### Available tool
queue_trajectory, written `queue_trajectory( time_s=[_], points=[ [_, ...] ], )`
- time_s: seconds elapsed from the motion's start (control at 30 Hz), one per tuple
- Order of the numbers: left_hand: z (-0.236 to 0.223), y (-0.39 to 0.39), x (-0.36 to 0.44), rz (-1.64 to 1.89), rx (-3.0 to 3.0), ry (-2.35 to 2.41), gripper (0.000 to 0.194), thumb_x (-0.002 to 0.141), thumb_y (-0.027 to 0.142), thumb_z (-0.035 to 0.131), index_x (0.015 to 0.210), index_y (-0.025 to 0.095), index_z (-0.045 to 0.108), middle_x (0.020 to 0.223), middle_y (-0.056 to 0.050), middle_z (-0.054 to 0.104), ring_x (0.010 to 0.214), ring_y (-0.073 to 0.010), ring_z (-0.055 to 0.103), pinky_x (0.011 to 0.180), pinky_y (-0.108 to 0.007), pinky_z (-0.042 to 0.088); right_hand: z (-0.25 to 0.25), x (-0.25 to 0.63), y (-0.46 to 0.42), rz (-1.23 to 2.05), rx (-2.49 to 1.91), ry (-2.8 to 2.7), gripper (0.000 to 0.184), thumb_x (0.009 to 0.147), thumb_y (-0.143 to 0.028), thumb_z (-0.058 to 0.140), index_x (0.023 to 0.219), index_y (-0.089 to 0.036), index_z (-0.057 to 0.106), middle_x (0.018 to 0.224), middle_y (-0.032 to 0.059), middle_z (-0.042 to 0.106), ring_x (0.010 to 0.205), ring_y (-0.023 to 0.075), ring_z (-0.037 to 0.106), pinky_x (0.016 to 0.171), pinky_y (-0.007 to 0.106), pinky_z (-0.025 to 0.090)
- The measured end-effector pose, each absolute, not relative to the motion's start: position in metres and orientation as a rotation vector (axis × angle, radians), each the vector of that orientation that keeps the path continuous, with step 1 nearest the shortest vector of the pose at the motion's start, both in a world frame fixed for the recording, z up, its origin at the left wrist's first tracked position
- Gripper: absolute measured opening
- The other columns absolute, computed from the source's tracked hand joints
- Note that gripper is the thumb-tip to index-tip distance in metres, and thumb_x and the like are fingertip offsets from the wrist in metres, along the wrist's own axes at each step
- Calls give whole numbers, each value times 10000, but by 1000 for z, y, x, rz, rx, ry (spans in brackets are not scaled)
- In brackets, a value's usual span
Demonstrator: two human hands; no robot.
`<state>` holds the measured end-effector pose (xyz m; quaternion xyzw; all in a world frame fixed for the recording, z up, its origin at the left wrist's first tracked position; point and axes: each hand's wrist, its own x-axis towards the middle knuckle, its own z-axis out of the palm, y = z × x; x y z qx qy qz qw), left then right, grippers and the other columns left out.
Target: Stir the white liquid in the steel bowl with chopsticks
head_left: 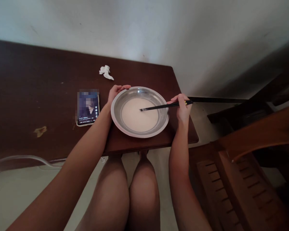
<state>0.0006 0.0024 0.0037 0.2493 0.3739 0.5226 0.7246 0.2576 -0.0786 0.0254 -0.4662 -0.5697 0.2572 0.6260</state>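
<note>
A round silvery metal bowl (118, 109) stands near the right end of a dark-brown wooden table (50, 80); in it lies milky off-white liquid (137, 120), slim black chopsticks (162, 106) slanting in from the right hand (183, 110), just right of the rim; the left hand (113, 93) holds its far-left rim; left lies a flat rectangular phone (88, 109); farther back, between phone and bowl, a crumpled white tissue (106, 72); behind the table, a pale wall (98, 25); right, a slatted brown wooden chair (225, 163).
</note>
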Motion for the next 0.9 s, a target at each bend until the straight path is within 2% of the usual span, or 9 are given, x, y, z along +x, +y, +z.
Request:
queue_trajectory(
  time_s=[0.1, 0.23, 0.33, 0.43, 0.6, 0.7, 0.8, 0.9],
  points=[
    [5, 2, 1, 1155, 557, 821, 369, 852, 215, 318, 683, 149, 638, 588, -11, 631, 525, -117, 595, 585, -223, 497, 26, 256, -80, 688, -1043, -1386, 343, 869, -434, 469, 648, -215, 615, 535, -50, 590, 533, 94, 631, 581, 245, 503],
    [4, 2, 1, 1161, 571, 843, 362, 848, 215, 323, 684, 154, 640, 607, -11, 641, 553, -121, 606, 616, -227, 506, 29, 254, -81, 630, -1072, -1469, 310, 860, -411, 495, 661, -215, 630, 629, -32, 642, 668, 104, 661, 701, 266, 523],
    [3, 2, 0, 1164, 585, 854, 353, 848, 222, 329, 690, 162, 639, 603, -6, 643, 564, -125, 614, 633, -232, 514, 27, 257, -79, 583, -1079, -1320, 339, 867, -435, 468, 649, -212, 601, 589, -48, 608, 570, 91, 644, 635, 257, 517],
    [3, 2, 0, 1157, 583, 838, 351, 850, 224, 329, 699, 164, 640, 590, -2, 642, 552, -123, 612, 625, -232, 516, 25, 257, -78, 678, -1057, -1304, 342, 862, -444, 472, 646, -212, 599, 538, -59, 579, 505, 86, 624, 571, 243, 502],
    [1, 3, 0, 1147, 544, 779, 352, 835, 229, 340, 686, 151, 649, 579, -14, 646, 533, -115, 606, 568, -213, 498, 27, 254, -80, 710, -1053, -1433, 290, 848, -425, 510, 688, -217, 633, 579, -43, 618, 625, 107, 661, 666, 266, 525],
    [2, 3, 0, 1156, 538, 795, 342, 826, 229, 341, 701, 154, 650, 581, -17, 646, 540, -124, 608, 573, -225, 497, 26, 256, -78, 615, -1082, -1314, 335, 859, -451, 476, 660, -215, 607, 571, -45, 604, 576, 101, 653, 632, 261, 517],
    [3, 2, 0, 1149, 560, 841, 329, 832, 229, 332, 761, 175, 649, 588, -16, 646, 587, -152, 626, 615, -258, 506, 25, 257, -78, 664, -1089, -1291, 352, 860, -465, 463, 650, -218, 599, 541, -50, 589, 523, 96, 634, 584, 253, 507],
    [4, 1, 0, 1151, 569, 861, 321, 831, 227, 337, 810, 180, 654, 588, -19, 647, 622, -166, 637, 641, -270, 510, 26, 254, -80, 729, -1087, -1417, 323, 848, -459, 490, 677, -222, 626, 559, -42, 616, 587, 108, 649, 644, 270, 526]
  ],
)
